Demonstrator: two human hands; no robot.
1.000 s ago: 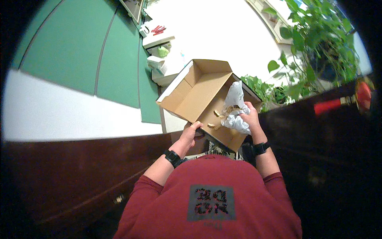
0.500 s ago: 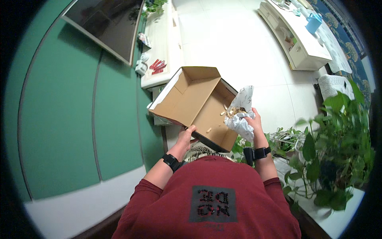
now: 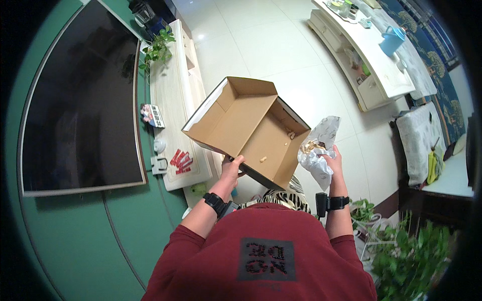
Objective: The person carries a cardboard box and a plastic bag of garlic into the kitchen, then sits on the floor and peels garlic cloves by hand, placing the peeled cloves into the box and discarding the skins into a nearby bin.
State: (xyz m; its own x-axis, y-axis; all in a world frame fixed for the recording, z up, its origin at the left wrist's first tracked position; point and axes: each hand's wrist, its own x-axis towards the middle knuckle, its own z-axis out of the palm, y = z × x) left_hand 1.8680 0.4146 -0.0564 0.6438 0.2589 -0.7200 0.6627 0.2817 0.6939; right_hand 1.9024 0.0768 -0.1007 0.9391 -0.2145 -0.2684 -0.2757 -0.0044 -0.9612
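My left hand (image 3: 233, 171) is closed on the near left edge of an open cardboard box (image 3: 241, 120), tilted, with its lid folded back to the left. A few small pale pieces (image 3: 263, 159) lie in the box. My right hand (image 3: 334, 161) is closed on crumpled white paper (image 3: 320, 168) with light-brown scraps in it, held just beside the box's right side. Both wrists wear black bands.
A large dark television (image 3: 80, 110) hangs on the green wall at left. Below it, a pale cabinet (image 3: 175, 90) bears red packets (image 3: 182, 161) and a plant. A white table (image 3: 381, 65) with a blue pitcher (image 3: 391, 41) stands back right; seating (image 3: 419, 135) and leafy plants (image 3: 411, 256) are at right.
The view has swung round toward the television and room. The paper in my right hand has moved rightward, from inside the box to beside its edge.
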